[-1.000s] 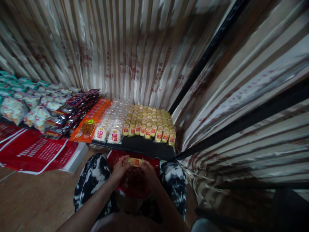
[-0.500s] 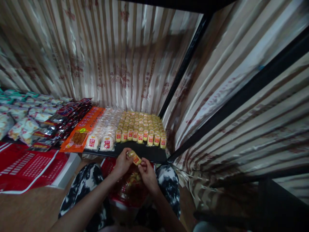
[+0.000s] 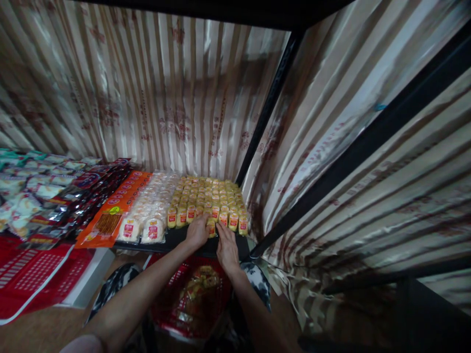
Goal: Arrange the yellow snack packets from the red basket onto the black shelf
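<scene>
A small yellow snack pack (image 3: pixel 211 229) with a red label stands at the front edge of the rows on the black shelf (image 3: pixel 180 240). My left hand (image 3: pixel 197 231) closes on its left side, fingers partly hidden behind it. On the other side, my right hand (image 3: pixel 227 246) has its fingers stretched forward, the tips beside or touching the pack. Directly behind are rows of matching yellow packs (image 3: pixel 182 215), packed tightly together. In the red basket (image 3: pixel 162 316) between my knees lie more wrapped yellow packs (image 3: pixel 200 289), loose in clear plastic.
Left of the yellow rows are white round wrapped cakes (image 3: pixel 152 230), an orange stick-snack bag (image 3: pixel 106 225), dark red packets (image 3: pixel 91 196) and white packets (image 3: pixel 47 189). Another red basket (image 3: pixel 33 274) sits lower left. Black metal posts (image 3: pixel 270 108) and striped curtains (image 3: pixel 165 98) enclose the shelf.
Both hands have moved forward and up from above the basket to the shelf, bringing the yellow pack to the front of the rows. The right fingers have straightened from a pinch.
</scene>
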Demonstrator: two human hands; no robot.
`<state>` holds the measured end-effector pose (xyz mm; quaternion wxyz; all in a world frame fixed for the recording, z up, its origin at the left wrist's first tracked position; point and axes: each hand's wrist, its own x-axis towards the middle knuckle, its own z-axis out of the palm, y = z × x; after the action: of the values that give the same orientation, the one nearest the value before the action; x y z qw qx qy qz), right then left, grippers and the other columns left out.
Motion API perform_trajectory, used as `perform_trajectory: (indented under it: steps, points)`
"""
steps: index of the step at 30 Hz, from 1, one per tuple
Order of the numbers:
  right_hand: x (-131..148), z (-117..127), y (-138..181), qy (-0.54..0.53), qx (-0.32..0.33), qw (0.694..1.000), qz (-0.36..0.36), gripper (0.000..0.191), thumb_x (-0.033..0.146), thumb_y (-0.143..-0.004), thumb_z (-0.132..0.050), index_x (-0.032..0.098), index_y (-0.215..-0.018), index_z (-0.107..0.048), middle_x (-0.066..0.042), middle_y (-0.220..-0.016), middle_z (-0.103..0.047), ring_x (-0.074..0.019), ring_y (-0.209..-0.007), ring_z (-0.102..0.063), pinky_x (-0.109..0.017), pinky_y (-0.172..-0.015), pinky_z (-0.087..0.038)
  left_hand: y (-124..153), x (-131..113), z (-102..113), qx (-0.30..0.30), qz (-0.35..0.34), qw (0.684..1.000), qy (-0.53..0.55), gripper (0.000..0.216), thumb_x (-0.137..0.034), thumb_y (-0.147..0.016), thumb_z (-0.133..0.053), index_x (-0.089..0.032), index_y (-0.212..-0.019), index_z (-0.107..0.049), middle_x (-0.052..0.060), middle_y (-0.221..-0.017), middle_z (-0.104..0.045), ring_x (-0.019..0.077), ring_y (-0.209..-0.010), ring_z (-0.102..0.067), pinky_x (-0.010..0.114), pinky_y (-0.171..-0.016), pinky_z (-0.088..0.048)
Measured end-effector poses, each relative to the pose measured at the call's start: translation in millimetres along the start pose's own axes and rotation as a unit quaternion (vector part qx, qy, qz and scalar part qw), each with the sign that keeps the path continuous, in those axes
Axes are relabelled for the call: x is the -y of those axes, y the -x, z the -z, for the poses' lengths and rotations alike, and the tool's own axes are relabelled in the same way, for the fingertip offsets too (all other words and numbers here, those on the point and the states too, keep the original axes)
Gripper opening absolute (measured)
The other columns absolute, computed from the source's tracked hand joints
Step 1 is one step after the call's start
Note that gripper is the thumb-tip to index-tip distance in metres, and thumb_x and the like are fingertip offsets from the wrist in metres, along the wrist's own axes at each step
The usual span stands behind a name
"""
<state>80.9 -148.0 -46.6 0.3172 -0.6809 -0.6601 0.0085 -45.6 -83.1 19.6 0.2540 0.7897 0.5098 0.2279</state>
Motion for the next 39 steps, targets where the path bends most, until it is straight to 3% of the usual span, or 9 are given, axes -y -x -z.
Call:
perform_trajectory:
  steps: [6,11,21,28,32,35,39]
  points:
    - [-18,-7,2,0.038,0.003,0.999,-0.007,0.068,-0.002,-0.071,-0.031,0.019,-0.135,-0.036,-0.004,-0.136,-0.043,-0.0204,-0.119,-0.037,-0.036,-0.101,-0.035,-15,0,-15,-0.008,-0.023,1.000,-0.008,0.040,-0.009,-0.077,-0.048,-0.014,-0.116,-0.053,0.011,-0.115,-0.058,0.0208,-0.109,-0.050,0.033,-0.097,-0.036]
    - [-23,-14,8,0.036,-0.018,0.999,0.004,0.070,-0.002,-0.073,-0.029,0.022,-0.138,-0.029,-0.001,-0.140,-0.039,-0.0196,-0.119,-0.037,-0.037,-0.101,-0.036,-21,-4,-23,-0.010,-0.044,0.999,-0.010,0.043,-0.006,-0.077,-0.043,-0.017,-0.118,-0.051,0.009,-0.110,-0.056,0.0178,-0.103,-0.053,0.030,-0.091,-0.041]
    - [-25,-17,9,0.033,-0.017,0.999,-0.004,0.064,0.000,-0.075,-0.030,0.021,-0.136,-0.034,-0.001,-0.137,-0.042,-0.0184,-0.119,-0.036,-0.035,-0.103,-0.034,-30,-2,-33,-0.046,-0.095,0.993,-0.046,0.040,-0.007,-0.081,-0.039,-0.014,-0.120,-0.046,0.012,-0.113,-0.052,0.0199,-0.107,-0.048,0.033,-0.094,-0.040]
    - [-22,-15,9,0.042,-0.008,0.999,-0.013,0.062,0.001,-0.076,-0.030,0.020,-0.135,-0.036,-0.001,-0.137,-0.042,-0.0192,-0.120,-0.035,-0.034,-0.103,-0.034,-12,6,-44,-0.125,-0.096,0.988,0.001,0.045,-0.011,-0.083,-0.039,-0.019,-0.127,-0.033,0.011,-0.121,-0.041,0.0204,-0.116,-0.041,0.037,-0.098,-0.038]
    - [-21,-15,9,0.049,-0.019,0.999,-0.006,0.063,0.000,-0.076,-0.031,0.021,-0.135,-0.036,0.001,-0.138,-0.041,-0.0195,-0.119,-0.036,-0.034,-0.102,-0.035,4,16,-52,-0.166,-0.051,0.985,-0.003,0.035,-0.016,-0.083,-0.043,-0.017,-0.118,-0.038,0.011,-0.115,-0.044,0.0227,-0.115,-0.042,0.039,-0.096,-0.040]
    - [-21,-15,9,0.053,-0.031,0.998,0.004,0.062,0.001,-0.077,-0.032,0.022,-0.135,-0.035,0.000,-0.137,-0.043,-0.0190,-0.119,-0.037,-0.034,-0.100,-0.036,14,21,-62,-0.147,-0.036,0.988,0.006,0.021,-0.019,-0.084,-0.043,-0.016,-0.105,-0.045,0.010,-0.104,-0.049,0.0207,-0.101,-0.051,0.036,-0.087,-0.046]
    - [-20,-14,8,0.066,-0.046,0.997,0.007,0.058,0.002,-0.078,-0.032,0.019,-0.133,-0.040,-0.003,-0.132,-0.048,-0.0188,-0.117,-0.039,-0.034,-0.099,-0.037,18,20,-72,-0.121,-0.046,0.991,0.044,0.020,-0.016,-0.084,-0.042,-0.017,-0.103,-0.046,0.009,-0.100,-0.053,0.0187,-0.094,-0.055,0.033,-0.080,-0.049]
